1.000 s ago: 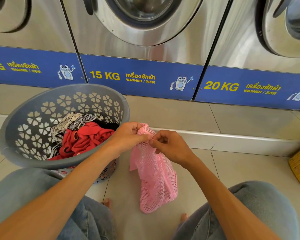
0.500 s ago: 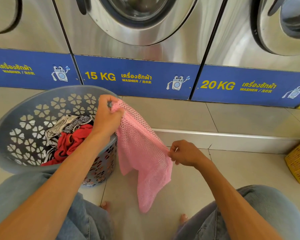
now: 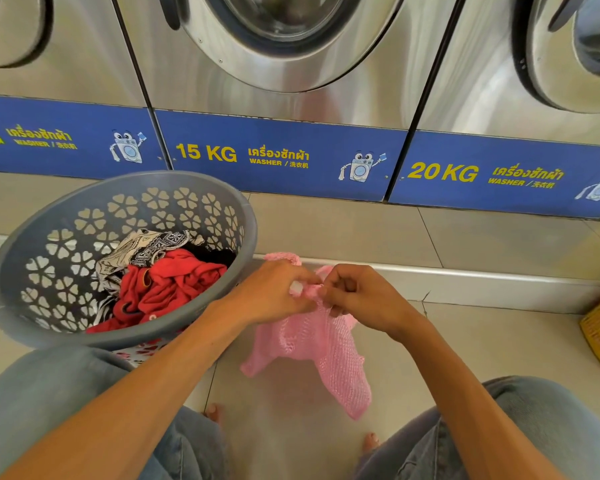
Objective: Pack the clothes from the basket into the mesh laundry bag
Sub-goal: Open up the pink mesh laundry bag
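From the head view, both hands meet over the floor: the left hand [image 3: 274,294] and right hand [image 3: 359,297] each pinch the bunched top of the pink mesh laundry bag [image 3: 321,355], which hangs down between the knees. Just left stands the grey basket [image 3: 66,220], holding red clothes [image 3: 167,289] and a patterned garment [image 3: 146,249].

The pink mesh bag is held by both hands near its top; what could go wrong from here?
1. Both hands, left hand and right hand, pinch the mesh bag close together, so its mouth may stay bunched and clothes could catch.
2. The bag hangs beside the basket, not over it, so the red garment might drop on the floor during transfer.
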Demonstrator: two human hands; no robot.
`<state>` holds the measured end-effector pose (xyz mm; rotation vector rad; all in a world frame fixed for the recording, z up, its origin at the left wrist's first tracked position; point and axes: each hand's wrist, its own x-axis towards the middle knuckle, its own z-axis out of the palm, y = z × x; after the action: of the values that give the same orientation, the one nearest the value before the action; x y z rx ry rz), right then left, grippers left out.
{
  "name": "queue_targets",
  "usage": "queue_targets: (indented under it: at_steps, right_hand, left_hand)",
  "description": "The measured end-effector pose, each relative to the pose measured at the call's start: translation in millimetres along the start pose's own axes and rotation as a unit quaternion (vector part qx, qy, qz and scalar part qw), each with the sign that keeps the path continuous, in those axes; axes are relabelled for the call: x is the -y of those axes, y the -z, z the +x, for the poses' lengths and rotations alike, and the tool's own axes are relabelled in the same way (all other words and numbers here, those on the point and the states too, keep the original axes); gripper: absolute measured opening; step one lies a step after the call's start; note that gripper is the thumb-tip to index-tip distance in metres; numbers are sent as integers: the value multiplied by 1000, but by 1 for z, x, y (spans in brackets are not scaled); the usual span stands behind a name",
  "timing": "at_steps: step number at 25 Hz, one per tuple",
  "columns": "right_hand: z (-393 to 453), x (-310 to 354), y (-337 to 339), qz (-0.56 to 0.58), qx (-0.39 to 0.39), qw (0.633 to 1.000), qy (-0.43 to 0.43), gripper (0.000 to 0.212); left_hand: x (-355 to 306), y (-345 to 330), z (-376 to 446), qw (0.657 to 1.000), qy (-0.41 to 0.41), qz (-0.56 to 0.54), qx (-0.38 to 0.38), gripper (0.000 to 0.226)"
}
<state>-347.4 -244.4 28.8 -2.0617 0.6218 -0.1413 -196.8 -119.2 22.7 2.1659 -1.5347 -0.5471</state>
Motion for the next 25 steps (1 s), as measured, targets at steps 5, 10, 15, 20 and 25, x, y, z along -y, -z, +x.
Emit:
queue_targets:
  at_steps: [5, 10, 15, 20, 25]
  right_hand:
    - [4, -2, 2, -3, -15, 1000, -14, 18]
    - [3, -27, 9, -139, -62, 987, -58, 20]
    - [-2, -49, 14, -248, -44, 962, -104, 21]
    - [-18, -56, 16, -306, 151, 910, -235, 16]
    - [-20, -51, 19, -320, 21, 937, -141, 36]
  left_hand:
    - [-6, 5, -1, 994, 33, 58, -84, 17]
    - [4, 40, 1, 970, 85, -11, -226, 8]
    - [5, 60, 4, 926, 114, -113, -342, 10]
    - [3, 57, 6, 916, 105, -141, -361, 12]
    - [-11, 39, 1, 964, 68, -98, -239, 10]
